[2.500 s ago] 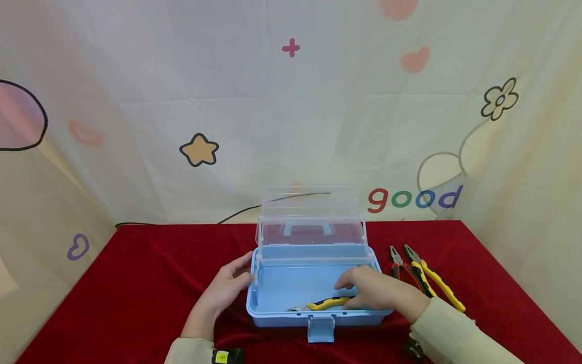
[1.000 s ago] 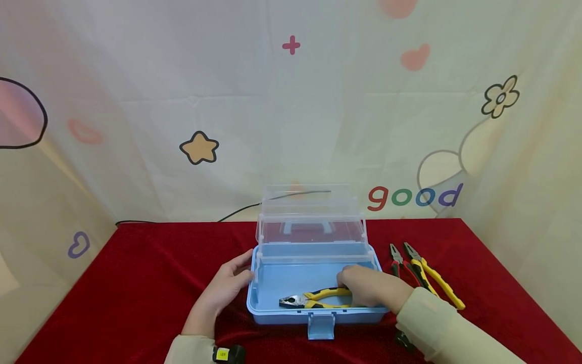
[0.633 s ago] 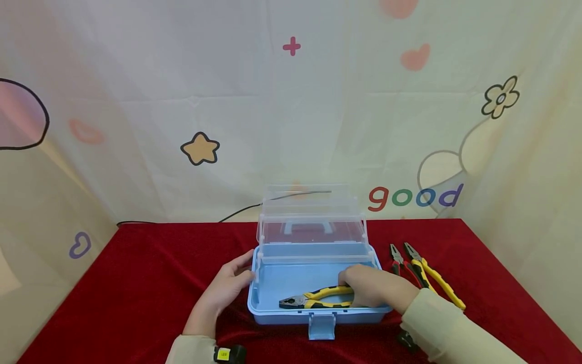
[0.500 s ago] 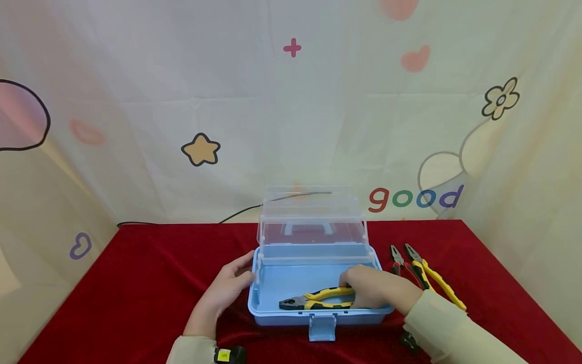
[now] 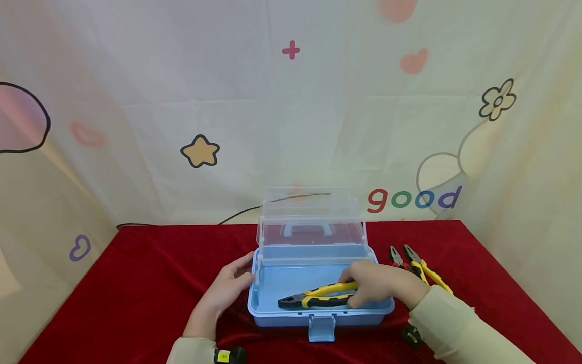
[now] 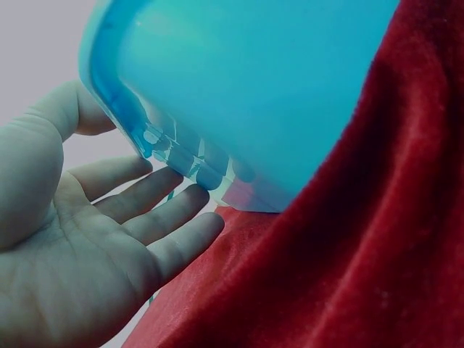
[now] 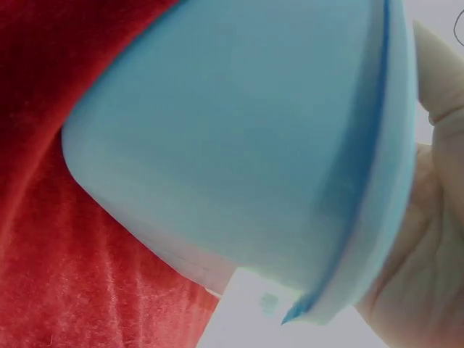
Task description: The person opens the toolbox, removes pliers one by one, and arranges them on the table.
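A light blue toolbox (image 5: 277,320) stands with its clear lid (image 5: 343,232) raised. In the head view my right hand (image 5: 375,284) reaches into it and grips the handles of yellow-and-black pliers (image 5: 325,302), whose dark nose points left and slightly down. The handle ends are hidden by the fingers. At the box's left side is my left hand (image 5: 224,288), thumb at the rim. The left wrist view shows that hand (image 6: 94,232) with loosely straight fingers beside the box wall (image 6: 254,87). The box (image 7: 232,130) hides the pliers in the right wrist view.
To the right of the box, red-handled pliers (image 5: 396,256) and another yellow-handled pair (image 5: 414,255) lie on the red cloth (image 5: 150,283), partly behind the right arm. A latch (image 5: 322,328) hangs at the box's front. A black cable (image 5: 241,215) runs behind.
My right hand first shifted the pliers so their nose came into view inside the box. Now hand and handles have risen slightly. The left hand has stayed at the box's side.
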Tool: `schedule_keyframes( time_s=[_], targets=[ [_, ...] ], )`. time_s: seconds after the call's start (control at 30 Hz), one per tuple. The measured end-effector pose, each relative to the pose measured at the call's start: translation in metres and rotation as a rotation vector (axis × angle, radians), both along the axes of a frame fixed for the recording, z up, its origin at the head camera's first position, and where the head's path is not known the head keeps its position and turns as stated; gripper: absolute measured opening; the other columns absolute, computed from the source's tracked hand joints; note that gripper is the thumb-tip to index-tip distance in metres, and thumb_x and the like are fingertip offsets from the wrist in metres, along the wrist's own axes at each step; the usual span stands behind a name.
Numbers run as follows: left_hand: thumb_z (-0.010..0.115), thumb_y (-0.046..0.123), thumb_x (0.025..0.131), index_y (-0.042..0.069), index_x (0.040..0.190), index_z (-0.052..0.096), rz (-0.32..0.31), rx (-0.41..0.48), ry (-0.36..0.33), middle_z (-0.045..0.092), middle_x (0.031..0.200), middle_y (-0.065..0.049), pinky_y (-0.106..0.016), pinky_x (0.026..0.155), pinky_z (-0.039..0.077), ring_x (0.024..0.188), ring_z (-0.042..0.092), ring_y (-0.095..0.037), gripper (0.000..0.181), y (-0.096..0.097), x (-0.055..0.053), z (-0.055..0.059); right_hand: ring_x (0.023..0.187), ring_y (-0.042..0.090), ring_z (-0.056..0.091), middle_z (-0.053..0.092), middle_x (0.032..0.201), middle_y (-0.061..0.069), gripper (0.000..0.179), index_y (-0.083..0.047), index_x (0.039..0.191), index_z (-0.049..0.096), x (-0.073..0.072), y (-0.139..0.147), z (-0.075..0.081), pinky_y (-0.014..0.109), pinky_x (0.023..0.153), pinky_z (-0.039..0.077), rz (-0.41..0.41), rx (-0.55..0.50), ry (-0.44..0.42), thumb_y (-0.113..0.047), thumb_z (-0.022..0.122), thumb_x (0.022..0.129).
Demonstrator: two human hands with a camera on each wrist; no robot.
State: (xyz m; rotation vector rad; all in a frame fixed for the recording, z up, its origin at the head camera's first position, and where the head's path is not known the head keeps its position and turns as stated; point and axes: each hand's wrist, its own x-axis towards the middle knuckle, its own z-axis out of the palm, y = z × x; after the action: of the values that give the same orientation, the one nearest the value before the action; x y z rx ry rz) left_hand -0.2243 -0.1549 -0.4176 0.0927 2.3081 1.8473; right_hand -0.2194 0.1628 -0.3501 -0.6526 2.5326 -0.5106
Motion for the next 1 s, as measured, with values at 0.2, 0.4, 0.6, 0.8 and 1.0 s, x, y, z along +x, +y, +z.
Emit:
schedule_keyframes(
  time_s=[0.2, 0.4, 0.6, 0.8, 1.0],
  targets=[
    [0.054, 0.013, 0.088, 0.015, 0.145, 0.038, 0.000, 0.005, -0.002, 0.045, 0.145, -0.010, -0.047, 0.099, 0.047, 0.124, 0.051, -0.029, 0.059, -0.0004, 0.0000, -0.0006, 0.075, 0.012, 0.052, 0.062, 0.079, -0.010, 0.025, -0.014, 0.094, 0.073, -0.0007, 0.0014, 0.0025, 0.025, 0.064, 0.046, 0.053, -0.032, 0.013, -0.021, 0.071, 0.071],
    [0.054, 0.013, 0.089, 0.015, 0.145, 0.038, -0.005, 0.003, 0.001, 0.044, 0.146, -0.010, -0.046, 0.099, 0.047, 0.125, 0.050, -0.030, 0.059, 0.0000, -0.0017, -0.0011, 0.066, 0.009, 0.051, 0.062, 0.073, -0.008, 0.022, -0.016, 0.091, 0.073, -0.0008, 0.0026, 0.0046, 0.023, 0.054, 0.045, 0.064, -0.073, -0.016, -0.025, 0.070, 0.072],
    [0.054, 0.013, 0.089, 0.015, 0.145, 0.039, -0.002, 0.006, 0.002, 0.043, 0.146, -0.010, -0.046, 0.099, 0.047, 0.126, 0.049, -0.030, 0.059, -0.0001, -0.0020, -0.0025, 0.061, 0.009, 0.051, 0.062, 0.073, -0.008, 0.024, -0.017, 0.093, 0.074, 0.0002, 0.0026, 0.0064, 0.023, 0.050, 0.045, 0.050, -0.082, -0.041, -0.031, 0.070, 0.073],
    [0.053, 0.012, 0.089, 0.014, 0.146, 0.038, -0.005, 0.008, 0.007, 0.044, 0.146, -0.010, -0.046, 0.099, 0.047, 0.125, 0.050, -0.030, 0.059, 0.0000, -0.0018, -0.0032, 0.072, 0.011, 0.054, 0.063, 0.080, -0.008, 0.028, -0.015, 0.096, 0.072, 0.0016, 0.0039, 0.0077, 0.025, 0.058, 0.048, 0.035, -0.100, -0.054, -0.033, 0.072, 0.075],
    [0.055, 0.013, 0.088, 0.015, 0.145, 0.038, -0.001, 0.001, 0.006, 0.043, 0.146, -0.010, -0.047, 0.099, 0.047, 0.125, 0.050, -0.030, 0.060, -0.0003, -0.0016, -0.0026, 0.077, 0.012, 0.053, 0.062, 0.082, -0.008, 0.029, -0.014, 0.097, 0.069, 0.0055, 0.0068, 0.0038, 0.025, 0.062, 0.047, 0.045, -0.144, -0.018, -0.031, 0.073, 0.074]
  ],
)
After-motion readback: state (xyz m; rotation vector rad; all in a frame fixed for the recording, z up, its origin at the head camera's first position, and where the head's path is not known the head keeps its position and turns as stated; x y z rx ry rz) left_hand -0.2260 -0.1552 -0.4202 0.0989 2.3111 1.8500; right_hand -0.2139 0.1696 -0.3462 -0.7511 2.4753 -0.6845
